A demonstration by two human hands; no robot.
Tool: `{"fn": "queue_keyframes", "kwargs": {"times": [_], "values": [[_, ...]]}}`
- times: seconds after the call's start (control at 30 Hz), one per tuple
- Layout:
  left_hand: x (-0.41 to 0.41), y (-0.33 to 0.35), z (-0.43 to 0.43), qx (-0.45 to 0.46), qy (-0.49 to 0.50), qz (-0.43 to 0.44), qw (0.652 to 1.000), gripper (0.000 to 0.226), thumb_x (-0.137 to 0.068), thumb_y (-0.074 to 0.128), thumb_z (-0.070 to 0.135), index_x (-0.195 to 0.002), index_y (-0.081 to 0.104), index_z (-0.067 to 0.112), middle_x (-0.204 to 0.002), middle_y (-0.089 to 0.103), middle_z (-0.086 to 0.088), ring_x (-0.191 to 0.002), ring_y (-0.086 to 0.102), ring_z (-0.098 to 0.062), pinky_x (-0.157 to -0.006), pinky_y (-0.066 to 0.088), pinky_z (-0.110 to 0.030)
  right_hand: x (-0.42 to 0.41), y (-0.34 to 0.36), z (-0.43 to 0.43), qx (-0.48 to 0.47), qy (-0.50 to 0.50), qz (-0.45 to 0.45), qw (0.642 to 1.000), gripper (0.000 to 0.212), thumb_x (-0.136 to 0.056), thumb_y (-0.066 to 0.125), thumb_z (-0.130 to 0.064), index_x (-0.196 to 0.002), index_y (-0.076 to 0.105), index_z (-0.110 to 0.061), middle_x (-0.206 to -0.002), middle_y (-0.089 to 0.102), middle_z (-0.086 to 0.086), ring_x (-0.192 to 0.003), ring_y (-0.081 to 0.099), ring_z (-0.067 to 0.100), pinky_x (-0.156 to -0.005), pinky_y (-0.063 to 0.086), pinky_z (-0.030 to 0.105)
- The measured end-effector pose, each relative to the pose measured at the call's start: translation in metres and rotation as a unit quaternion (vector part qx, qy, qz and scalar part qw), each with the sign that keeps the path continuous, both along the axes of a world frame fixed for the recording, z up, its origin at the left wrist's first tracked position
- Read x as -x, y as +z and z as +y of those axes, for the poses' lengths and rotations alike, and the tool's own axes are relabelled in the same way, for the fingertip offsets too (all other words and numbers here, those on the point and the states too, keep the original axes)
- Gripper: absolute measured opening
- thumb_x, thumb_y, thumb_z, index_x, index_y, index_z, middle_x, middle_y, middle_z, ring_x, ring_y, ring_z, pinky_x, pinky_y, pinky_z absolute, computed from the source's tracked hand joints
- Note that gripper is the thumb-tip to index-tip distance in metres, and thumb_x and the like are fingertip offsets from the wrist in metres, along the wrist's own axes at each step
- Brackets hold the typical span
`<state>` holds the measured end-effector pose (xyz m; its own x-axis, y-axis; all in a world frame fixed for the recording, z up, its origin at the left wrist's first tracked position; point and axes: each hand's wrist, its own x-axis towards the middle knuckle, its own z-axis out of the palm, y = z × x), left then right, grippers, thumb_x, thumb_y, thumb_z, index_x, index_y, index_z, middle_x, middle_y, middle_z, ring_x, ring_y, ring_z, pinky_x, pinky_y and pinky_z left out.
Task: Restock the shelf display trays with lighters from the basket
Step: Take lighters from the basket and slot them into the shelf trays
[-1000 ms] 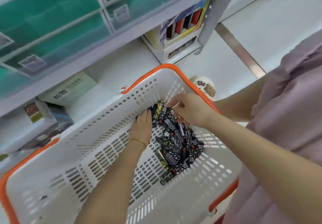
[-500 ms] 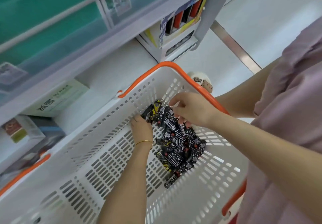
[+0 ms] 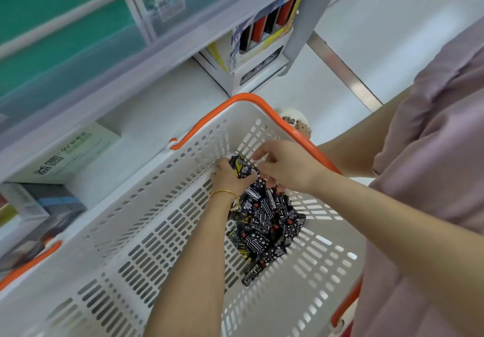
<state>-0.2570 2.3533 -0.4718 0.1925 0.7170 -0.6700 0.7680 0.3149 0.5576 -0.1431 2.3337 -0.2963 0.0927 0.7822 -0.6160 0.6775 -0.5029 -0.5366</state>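
Observation:
A white slotted basket [image 3: 146, 232] with orange handles fills the lower view. A heap of black patterned lighters [image 3: 264, 221] lies on its floor near the far right corner. My left hand [image 3: 226, 176], with a gold bangle at the wrist, holds a few lighters [image 3: 242, 167] bunched upright at the top of the heap. My right hand [image 3: 285, 166] reaches in from the right and pinches at the same bunch with curled fingers. A display tray [image 3: 264, 26] with upright red and black lighters stands on the shelf above the basket.
A grey shelf edge [image 3: 146, 64] runs diagonally above the basket, with teal-fronted drawers over it. White and grey boxes [image 3: 65, 153] sit on the lower shelf at left. A small round white item [image 3: 298, 124] lies just beyond the basket rim. Pale floor at right.
My left hand went from lying flat beside the heap to gripping a bunch of lighters. My right hand stayed at the heap's top. The view shifted slightly downward.

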Motion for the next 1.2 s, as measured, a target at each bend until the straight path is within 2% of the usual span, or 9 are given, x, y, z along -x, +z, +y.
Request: {"fn": "queue_keyframes", "kwargs": {"times": [0.1, 0.2, 0.3, 0.53, 0.73, 0.83, 0.93, 1.07, 1.2], "values": [[-0.001, -0.001, -0.007, -0.013, -0.090, 0.028, 0.995, 0.094, -0.071, 0.072, 0.053, -0.142, 0.023, 0.013, -0.139, 0.036, -0.012, -0.129, 0.028, -0.033, -0.106, 0.030, -0.043, -0.001, 0.001, 0.001, 0.003, -0.003, 0.002, 1.000, 0.022, -0.093, 0.048, -0.010, -0.114, 0.056, -0.011, -0.086, 0.068, 0.015, -0.064, 0.064, 0.023, -0.053, 0.052, 0.030], [-0.003, -0.003, -0.015, -0.037, -0.173, 0.059, 0.982, 0.103, -0.068, 0.072, 0.058, -0.146, 0.017, 0.018, -0.142, 0.033, -0.010, -0.132, 0.023, -0.034, -0.109, 0.025, -0.041, 0.000, 0.000, 0.002, -0.001, -0.007, 0.008, 1.000, 0.024, -0.092, 0.047, -0.009, -0.115, 0.055, -0.010, -0.086, 0.068, 0.015, -0.063, 0.063, 0.022, -0.047, 0.046, 0.023], [-0.008, 0.000, -0.019, -0.048, -0.197, 0.077, 0.976, 0.100, -0.068, 0.073, 0.055, -0.144, 0.020, 0.018, -0.146, 0.029, -0.010, -0.135, 0.019, -0.036, -0.108, 0.029, -0.045, 0.000, 0.000, 0.003, -0.005, -0.004, 0.006, 1.000, 0.024, -0.092, 0.046, -0.007, -0.114, 0.055, -0.011, -0.081, 0.066, 0.012, -0.058, 0.060, 0.021, -0.043, 0.042, 0.020], [-0.021, -0.004, -0.036, 0.027, -0.112, 0.045, 0.992, 0.103, -0.064, 0.076, 0.057, -0.141, 0.025, 0.010, -0.139, 0.037, -0.018, -0.130, 0.033, -0.036, -0.102, 0.038, -0.047, -0.001, 0.001, 0.003, -0.006, -0.003, 0.003, 1.000, 0.023, -0.093, 0.047, -0.010, -0.115, 0.055, -0.011, -0.078, 0.064, 0.009, -0.057, 0.060, 0.020, -0.046, 0.046, 0.023], [-0.022, -0.004, -0.038, 0.061, -0.058, -0.025, 0.996, 0.099, -0.058, 0.081, 0.049, -0.137, 0.036, 0.013, -0.131, 0.052, -0.008, -0.119, 0.050, -0.026, -0.095, 0.046, -0.043, 0.000, 0.001, 0.002, -0.005, 0.008, -0.001, 1.000, 0.025, -0.093, 0.047, -0.010, -0.117, 0.055, -0.010, -0.078, 0.060, 0.005, -0.054, 0.056, 0.013, -0.044, 0.042, 0.018], [-0.022, -0.003, -0.037, 0.090, -0.044, -0.043, 0.994, 0.098, -0.059, 0.083, 0.045, -0.138, 0.036, 0.011, -0.131, 0.051, -0.008, -0.118, 0.051, -0.026, -0.095, 0.047, -0.039, 0.000, 0.001, 0.001, -0.004, 0.004, 0.004, 1.000, 0.025, -0.093, 0.047, -0.010, -0.117, 0.055, -0.010, -0.080, 0.061, 0.006, -0.056, 0.057, 0.016, -0.046, 0.042, 0.020], [-0.025, -0.002, -0.036, 0.114, -0.011, -0.084, 0.990, 0.095, -0.058, 0.085, 0.038, -0.136, 0.039, 0.011, -0.131, 0.050, -0.007, -0.117, 0.051, -0.024, -0.094, 0.046, -0.037, 0.000, 0.001, 0.001, -0.006, 0.005, 0.006, 1.000, 0.026, -0.093, 0.046, -0.009, -0.117, 0.055, -0.010, -0.083, 0.064, 0.010, -0.067, 0.064, 0.022, -0.049, 0.045, 0.021], [-0.030, 0.001, -0.042, 0.127, 0.023, -0.131, 0.983, 0.083, -0.065, 0.084, 0.027, -0.133, 0.040, 0.011, -0.128, 0.051, -0.002, -0.110, 0.049, -0.015, -0.084, 0.039, -0.026, 0.000, 0.001, 0.001, -0.005, 0.005, 0.011, 1.000, 0.025, -0.093, 0.045, -0.009, -0.117, 0.054, -0.011, -0.085, 0.069, 0.014, -0.074, 0.068, 0.024, -0.053, 0.048, 0.021], [-0.030, 0.008, -0.047, 0.141, 0.053, -0.176, 0.973, 0.076, -0.068, 0.083, 0.019, -0.132, 0.041, 0.014, -0.117, 0.048, 0.003, -0.104, 0.044, -0.012, -0.081, 0.037, -0.025, -0.001, 0.001, 0.001, -0.010, 0.003, 0.015, 1.000, 0.026, -0.093, 0.046, -0.009, -0.117, 0.054, -0.011, -0.089, 0.068, 0.014, -0.075, 0.068, 0.024, -0.057, 0.050, 0.025]]}}
